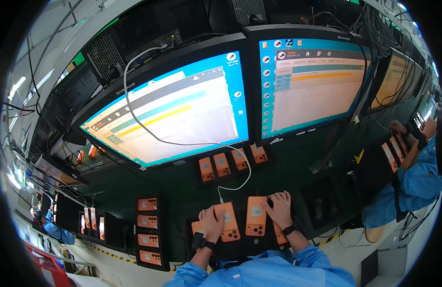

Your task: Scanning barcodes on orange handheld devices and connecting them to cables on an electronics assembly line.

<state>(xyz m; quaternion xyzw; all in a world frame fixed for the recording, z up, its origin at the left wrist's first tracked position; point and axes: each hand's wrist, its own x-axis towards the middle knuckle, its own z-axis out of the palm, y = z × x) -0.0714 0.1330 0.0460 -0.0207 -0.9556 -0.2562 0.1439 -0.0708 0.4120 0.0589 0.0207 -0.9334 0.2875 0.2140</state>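
Touching orange phones [230, 222] — left hand [211, 225] and right hand [280, 209], grips unclear.

And there they glow: a wide monitor [197, 91] at ten o'clock, a yellow bar across its window, and a second monitor [321, 103] at two! Grey cables [379, 26] bunch above that one. Swing to three: a co-worker [417, 174] in blue. Down at seven, striped floor tape [111, 253]; at eight, I spot red framework [45, 268].
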